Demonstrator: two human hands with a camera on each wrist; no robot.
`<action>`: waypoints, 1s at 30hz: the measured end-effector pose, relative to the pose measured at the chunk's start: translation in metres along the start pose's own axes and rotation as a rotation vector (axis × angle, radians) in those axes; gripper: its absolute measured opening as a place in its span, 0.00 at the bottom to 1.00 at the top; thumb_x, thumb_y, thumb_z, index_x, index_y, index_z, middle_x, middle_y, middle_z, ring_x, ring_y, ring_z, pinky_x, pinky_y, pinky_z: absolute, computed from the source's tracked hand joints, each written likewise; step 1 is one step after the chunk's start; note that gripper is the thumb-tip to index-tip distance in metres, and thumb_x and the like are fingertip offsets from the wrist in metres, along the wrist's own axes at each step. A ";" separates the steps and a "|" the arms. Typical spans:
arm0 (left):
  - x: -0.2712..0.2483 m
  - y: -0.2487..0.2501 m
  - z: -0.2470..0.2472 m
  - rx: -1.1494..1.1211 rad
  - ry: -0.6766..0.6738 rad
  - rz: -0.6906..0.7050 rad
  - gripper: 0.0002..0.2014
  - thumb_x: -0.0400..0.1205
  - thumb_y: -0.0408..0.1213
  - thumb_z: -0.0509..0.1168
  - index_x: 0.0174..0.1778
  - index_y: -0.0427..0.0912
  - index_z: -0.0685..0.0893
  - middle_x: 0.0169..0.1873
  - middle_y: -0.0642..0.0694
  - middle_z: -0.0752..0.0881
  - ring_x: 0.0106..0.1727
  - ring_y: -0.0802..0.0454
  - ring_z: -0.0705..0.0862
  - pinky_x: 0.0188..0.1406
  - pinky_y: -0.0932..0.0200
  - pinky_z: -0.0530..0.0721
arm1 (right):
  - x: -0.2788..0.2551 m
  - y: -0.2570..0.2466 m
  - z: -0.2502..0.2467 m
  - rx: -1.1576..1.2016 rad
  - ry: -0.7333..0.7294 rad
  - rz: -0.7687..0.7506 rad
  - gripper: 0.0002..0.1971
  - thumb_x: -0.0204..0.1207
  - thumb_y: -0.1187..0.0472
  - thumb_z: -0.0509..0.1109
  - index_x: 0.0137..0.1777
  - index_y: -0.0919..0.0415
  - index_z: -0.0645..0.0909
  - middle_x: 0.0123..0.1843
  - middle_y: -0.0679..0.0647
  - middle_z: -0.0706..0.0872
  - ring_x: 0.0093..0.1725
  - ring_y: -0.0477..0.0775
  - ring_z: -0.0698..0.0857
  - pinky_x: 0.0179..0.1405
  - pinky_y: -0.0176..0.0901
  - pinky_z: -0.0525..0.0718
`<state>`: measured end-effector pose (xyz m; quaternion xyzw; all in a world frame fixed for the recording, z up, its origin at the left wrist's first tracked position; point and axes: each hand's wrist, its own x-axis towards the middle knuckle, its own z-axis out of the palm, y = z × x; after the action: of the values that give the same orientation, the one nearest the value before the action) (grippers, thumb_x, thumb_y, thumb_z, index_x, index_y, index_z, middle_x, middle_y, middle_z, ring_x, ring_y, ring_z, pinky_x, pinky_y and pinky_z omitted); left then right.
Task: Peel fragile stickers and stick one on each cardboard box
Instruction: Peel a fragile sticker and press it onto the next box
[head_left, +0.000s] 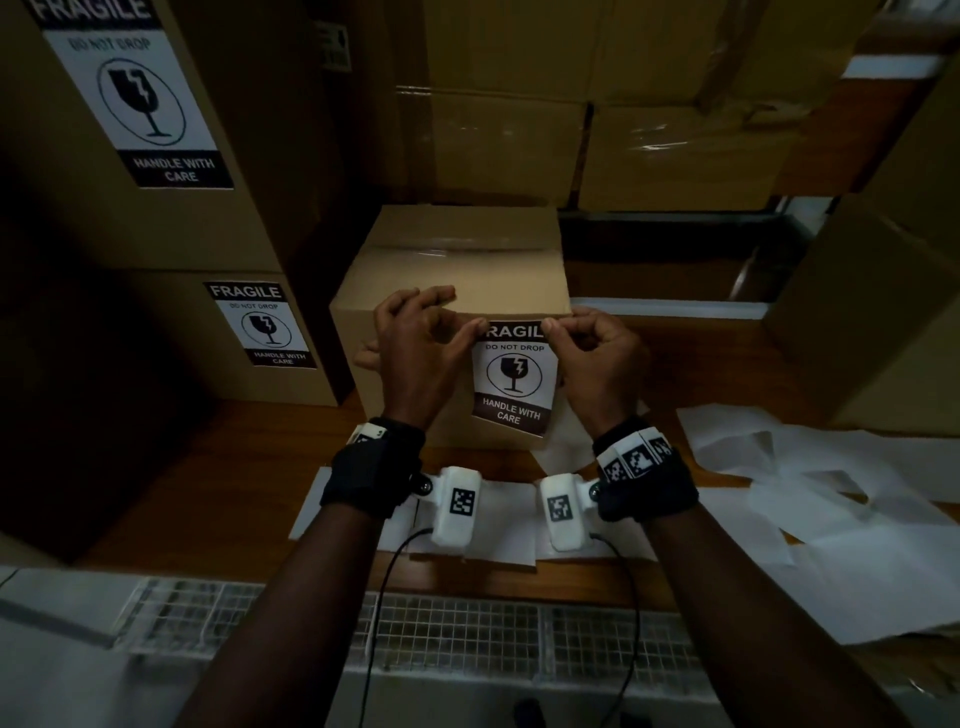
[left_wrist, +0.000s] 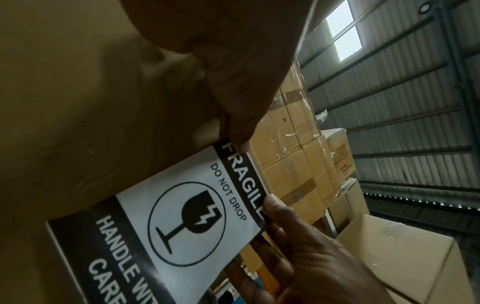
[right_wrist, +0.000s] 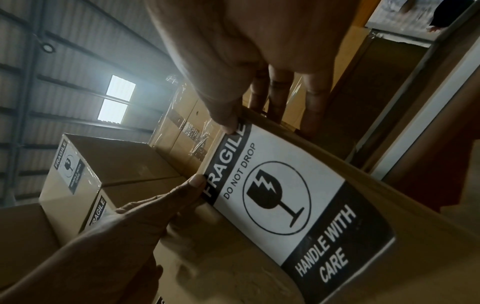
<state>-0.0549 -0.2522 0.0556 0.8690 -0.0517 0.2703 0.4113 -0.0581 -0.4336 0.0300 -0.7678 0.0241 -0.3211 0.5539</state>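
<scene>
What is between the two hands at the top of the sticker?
Only the sticker's black FRAGILE band, pinched at its top corners by the left hand and the right hand; the head view shows it.

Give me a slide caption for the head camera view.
Both hands, left hand and right hand, pinch a fragile sticker's top corners against a cardboard box.

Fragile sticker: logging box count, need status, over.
Left hand and right hand each pinch a top corner of the fragile sticker. Bottom edge against the cardboard box front, top not pressed down. Nothing in the way.
</scene>
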 end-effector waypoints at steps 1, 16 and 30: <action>0.000 0.000 -0.001 0.006 -0.005 0.000 0.10 0.79 0.46 0.76 0.44 0.42 0.91 0.69 0.52 0.84 0.74 0.49 0.67 0.62 0.64 0.58 | 0.001 0.001 -0.001 0.001 -0.011 0.007 0.06 0.77 0.57 0.79 0.46 0.60 0.88 0.55 0.55 0.91 0.54 0.52 0.91 0.46 0.54 0.93; 0.006 -0.011 -0.004 -0.018 -0.042 0.025 0.12 0.78 0.50 0.76 0.44 0.45 0.92 0.68 0.57 0.84 0.70 0.60 0.62 0.55 0.69 0.55 | -0.003 -0.007 -0.006 0.004 -0.029 0.028 0.05 0.76 0.58 0.80 0.41 0.52 0.86 0.60 0.53 0.89 0.64 0.50 0.87 0.60 0.50 0.89; 0.002 -0.006 -0.002 -0.042 0.018 0.020 0.10 0.78 0.46 0.78 0.39 0.42 0.91 0.66 0.55 0.86 0.71 0.55 0.66 0.60 0.64 0.57 | -0.002 -0.003 -0.001 0.038 -0.003 0.019 0.04 0.76 0.61 0.79 0.43 0.56 0.86 0.54 0.45 0.86 0.60 0.51 0.88 0.57 0.53 0.90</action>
<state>-0.0524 -0.2473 0.0535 0.8571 -0.0627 0.2811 0.4271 -0.0616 -0.4324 0.0320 -0.7573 0.0245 -0.3151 0.5715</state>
